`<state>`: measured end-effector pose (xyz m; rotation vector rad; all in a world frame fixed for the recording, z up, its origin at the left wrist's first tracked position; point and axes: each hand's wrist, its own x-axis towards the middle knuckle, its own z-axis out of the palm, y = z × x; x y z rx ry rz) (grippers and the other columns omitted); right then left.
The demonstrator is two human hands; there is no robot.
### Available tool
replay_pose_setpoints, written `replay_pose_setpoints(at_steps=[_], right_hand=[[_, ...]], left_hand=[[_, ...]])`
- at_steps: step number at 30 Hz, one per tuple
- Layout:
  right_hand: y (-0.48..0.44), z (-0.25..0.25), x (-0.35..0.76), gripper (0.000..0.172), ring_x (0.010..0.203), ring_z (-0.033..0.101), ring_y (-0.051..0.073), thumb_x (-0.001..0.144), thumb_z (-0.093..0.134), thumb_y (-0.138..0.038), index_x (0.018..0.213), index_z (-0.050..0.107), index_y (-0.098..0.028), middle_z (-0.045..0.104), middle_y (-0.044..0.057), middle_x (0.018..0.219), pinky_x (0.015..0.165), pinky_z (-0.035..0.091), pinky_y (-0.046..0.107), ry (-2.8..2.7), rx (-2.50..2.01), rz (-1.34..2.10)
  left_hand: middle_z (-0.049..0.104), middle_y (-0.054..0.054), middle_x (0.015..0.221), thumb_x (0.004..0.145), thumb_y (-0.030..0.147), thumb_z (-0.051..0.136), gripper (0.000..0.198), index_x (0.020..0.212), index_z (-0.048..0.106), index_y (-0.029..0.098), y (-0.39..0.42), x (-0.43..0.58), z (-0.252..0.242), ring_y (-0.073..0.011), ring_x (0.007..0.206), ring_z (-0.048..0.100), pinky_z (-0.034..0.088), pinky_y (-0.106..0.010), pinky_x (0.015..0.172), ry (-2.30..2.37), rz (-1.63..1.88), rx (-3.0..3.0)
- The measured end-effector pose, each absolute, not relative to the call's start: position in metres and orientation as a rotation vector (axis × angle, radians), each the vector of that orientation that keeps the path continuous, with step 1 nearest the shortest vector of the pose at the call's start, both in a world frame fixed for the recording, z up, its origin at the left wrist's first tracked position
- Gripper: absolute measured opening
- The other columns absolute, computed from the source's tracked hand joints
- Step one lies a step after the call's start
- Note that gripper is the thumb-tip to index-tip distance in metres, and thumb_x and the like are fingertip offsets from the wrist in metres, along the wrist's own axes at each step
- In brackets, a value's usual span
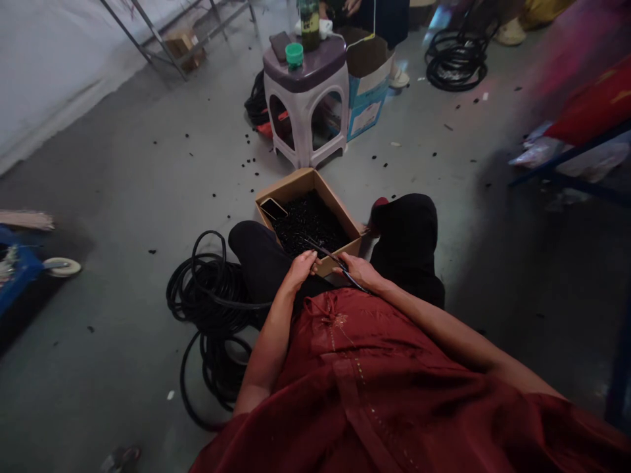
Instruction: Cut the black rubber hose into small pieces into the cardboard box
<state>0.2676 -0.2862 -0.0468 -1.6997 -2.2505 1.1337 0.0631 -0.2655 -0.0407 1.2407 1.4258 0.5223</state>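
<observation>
My right hand [359,270] is closed around the handles of a pair of dark scissors [323,249], whose narrow blades point forward and left over a cardboard box [352,248]. Close to the blades is my left hand [302,268], its fingers pinched together; what they hold is too small to make out. Between my knees, the box holds a heap of small black pieces [315,220] and a dark phone-like rectangle [273,209]. Black tubing [207,295] lies coiled on the floor to my left, and one length runs behind my left forearm.
Ahead stands a stool [305,85] bearing a bottle [310,26], a green cup-like lid [294,55] and a dark flat object. A blue box [367,108] and another person's foot [399,77] are behind it. Another black coil [456,69] lies at back right. Small black bits dot the floor.
</observation>
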Motion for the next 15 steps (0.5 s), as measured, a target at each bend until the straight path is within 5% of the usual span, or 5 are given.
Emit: replay_pose_setpoints(at_steps=[5,9,15], right_hand=[[-0.2857,-0.0479,0.2690,0.041,0.096,0.061,0.024,0.092,0.048,-0.052,0.116,0.053,-0.019,0.065,0.013,0.110,0.077,0.042,0.030,-2.263,-1.673,1.121],[-0.2844,-0.0506,0.2692,0.041,0.101,0.060,0.023,0.092,0.048,-0.051,0.119,0.052,-0.020,0.064,0.012,0.114,0.080,0.043,0.030,-2.244,-1.650,1.147],[-0.2832,-0.0489,0.2666,0.045,0.098,0.062,0.023,0.092,0.047,-0.054,0.117,0.053,-0.018,0.065,0.013,0.111,0.079,0.044,0.030,-2.205,-1.674,1.212]], left_hand=[[0.064,-0.003,0.073,0.089,0.047,0.045,0.039,0.085,0.062,0.013,-0.2642,0.0618,-0.0400,-0.0075,0.053,0.051,0.042,-0.019,0.052,1.354,0.560,1.159],[0.061,0.000,0.066,0.090,0.040,0.046,0.034,0.077,0.062,0.013,-0.2637,0.0624,-0.0410,-0.0080,0.052,0.049,0.039,-0.019,0.053,1.433,0.575,1.223],[0.071,-0.004,0.080,0.088,0.029,0.056,0.022,0.100,0.070,0.017,-0.2668,0.0658,-0.0398,-0.0166,0.077,0.064,0.045,-0.026,0.077,1.628,0.567,1.438]])
